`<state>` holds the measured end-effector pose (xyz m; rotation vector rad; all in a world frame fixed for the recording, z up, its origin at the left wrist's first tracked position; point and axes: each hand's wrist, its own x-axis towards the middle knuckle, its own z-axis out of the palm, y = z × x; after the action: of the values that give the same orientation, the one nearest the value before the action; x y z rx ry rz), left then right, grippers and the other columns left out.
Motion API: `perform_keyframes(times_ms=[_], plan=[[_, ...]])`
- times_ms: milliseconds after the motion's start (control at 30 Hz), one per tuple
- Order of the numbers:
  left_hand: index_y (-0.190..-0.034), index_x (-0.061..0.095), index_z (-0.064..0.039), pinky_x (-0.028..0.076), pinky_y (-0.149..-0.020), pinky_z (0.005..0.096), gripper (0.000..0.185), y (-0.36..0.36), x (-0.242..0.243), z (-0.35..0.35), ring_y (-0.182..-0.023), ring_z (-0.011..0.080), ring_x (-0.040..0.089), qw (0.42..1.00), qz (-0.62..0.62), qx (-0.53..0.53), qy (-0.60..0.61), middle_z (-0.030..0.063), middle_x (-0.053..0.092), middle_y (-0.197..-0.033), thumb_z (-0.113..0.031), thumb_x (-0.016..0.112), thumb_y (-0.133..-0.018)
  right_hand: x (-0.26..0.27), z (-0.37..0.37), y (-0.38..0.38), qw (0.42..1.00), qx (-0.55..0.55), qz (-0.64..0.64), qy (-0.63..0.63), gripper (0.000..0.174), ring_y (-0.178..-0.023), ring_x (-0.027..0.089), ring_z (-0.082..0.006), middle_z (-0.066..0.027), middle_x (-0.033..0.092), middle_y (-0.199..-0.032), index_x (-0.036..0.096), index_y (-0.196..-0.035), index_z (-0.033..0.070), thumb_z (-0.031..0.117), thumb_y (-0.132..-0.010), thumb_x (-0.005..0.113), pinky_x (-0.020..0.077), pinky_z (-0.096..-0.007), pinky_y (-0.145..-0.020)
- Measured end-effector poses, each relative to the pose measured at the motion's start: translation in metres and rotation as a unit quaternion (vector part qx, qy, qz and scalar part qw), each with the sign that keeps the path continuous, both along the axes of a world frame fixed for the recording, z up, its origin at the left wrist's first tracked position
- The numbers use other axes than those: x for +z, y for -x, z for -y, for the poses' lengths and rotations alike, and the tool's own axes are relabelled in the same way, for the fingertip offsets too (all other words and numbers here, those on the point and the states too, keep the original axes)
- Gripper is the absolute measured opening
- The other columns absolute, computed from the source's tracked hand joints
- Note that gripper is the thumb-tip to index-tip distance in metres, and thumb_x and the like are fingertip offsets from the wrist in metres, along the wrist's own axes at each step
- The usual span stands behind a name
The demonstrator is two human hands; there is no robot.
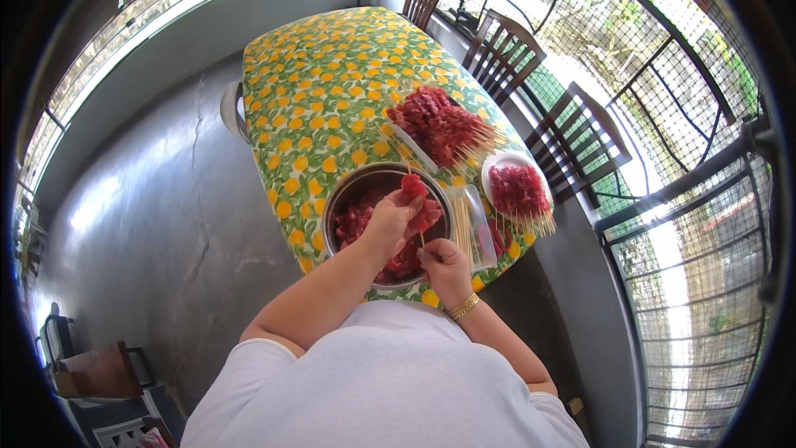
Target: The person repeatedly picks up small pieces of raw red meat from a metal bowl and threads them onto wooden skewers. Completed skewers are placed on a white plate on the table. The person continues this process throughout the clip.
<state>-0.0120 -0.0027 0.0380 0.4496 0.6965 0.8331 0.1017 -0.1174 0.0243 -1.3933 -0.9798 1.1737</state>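
Note:
Over a round metal bowl [330,204] of raw red meat pieces [353,214], my left hand [395,214] grips raw meat [413,186] that is threaded on a thin bamboo skewer [423,239]. The skewer's tip pokes out beyond the meat. My right hand [446,264] pinches the lower end of this skewer near the bowl's right rim. Just right of the bowl, a clear plastic container [487,239] holds bare bamboo skewers [461,224]. My left fingers and palm partly cover the meat.
Skewered meat [435,124] is heaped on a white tray [413,148] behind the bowl. More skewers of meat [519,190] lie on a white plate [487,175] near the table's right edge. A lemon-print cloth [323,87] covers the table. Wooden chairs [578,137] line the right side.

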Motion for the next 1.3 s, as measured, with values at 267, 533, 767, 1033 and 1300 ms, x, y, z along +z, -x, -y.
perform_keyframes(times_ms=[267,533,767,1033,1300], plan=[[-0.118,0.055,-0.002,0.06,-0.09,0.0394,0.023,0.001,-0.003,0.001,-0.102,0.0313,0.069,0.999,0.028,-0.032,-0.016,0.0203,0.066,-0.115,-0.001,0.059,-0.096,0.001,-0.002,-0.004,0.999,-0.014,-0.031,0.016,0.009,-0.053,0.051,-0.0058,0.0013,0.057,-0.067,0.062,-0.086,0.003,0.007,-0.094,0.066,0.0418,-0.0222,-0.047],[-0.127,0.052,-0.002,0.059,-0.092,0.0392,0.031,-0.001,-0.003,0.007,-0.105,0.0314,0.068,0.999,0.016,-0.037,-0.022,0.02,0.066,-0.116,0.001,0.057,-0.097,-0.003,-0.002,-0.004,0.999,-0.015,-0.051,0.003,0.008,-0.049,0.049,-0.0049,0.0014,0.058,-0.069,0.062,-0.087,0.005,0.007,-0.093,0.066,0.0359,-0.0206,-0.043],[-0.125,0.051,-0.006,0.057,-0.09,0.0358,0.033,0.001,-0.007,0.009,-0.105,0.0267,0.068,0.996,0.039,-0.067,-0.053,0.0163,0.066,-0.117,0.004,0.059,-0.094,0.0,-0.002,-0.007,0.997,-0.016,-0.07,0.022,0.007,-0.048,0.048,-0.0049,0.0011,0.058,-0.07,0.061,-0.088,0.005,0.008,-0.094,0.065,0.0356,-0.0206,-0.043],[-0.127,0.054,-0.005,0.057,-0.091,0.041,0.031,0.008,-0.011,-0.003,-0.11,0.0284,0.066,0.995,0.058,-0.065,-0.045,0.0172,0.065,-0.122,-0.013,0.06,-0.098,0.003,-0.002,-0.011,0.995,-0.029,-0.085,0.037,0.008,-0.048,0.049,-0.0047,0.0019,0.058,-0.068,0.063,-0.09,0.005,0.01,-0.094,0.066,0.0362,-0.02,-0.043],[-0.12,0.057,-0.004,0.059,-0.087,0.0471,0.026,0.013,-0.01,-0.016,-0.105,0.0321,0.068,0.998,0.054,-0.041,0.007,0.0176,0.068,-0.115,-0.018,0.061,-0.099,0.001,0.0,-0.014,1.0,-0.005,-0.018,0.023,0.008,-0.051,0.05,-0.0044,0.0019,0.06,-0.069,0.063,-0.087,0.004,0.008,-0.092,0.068,0.0398,-0.0206,-0.046]])
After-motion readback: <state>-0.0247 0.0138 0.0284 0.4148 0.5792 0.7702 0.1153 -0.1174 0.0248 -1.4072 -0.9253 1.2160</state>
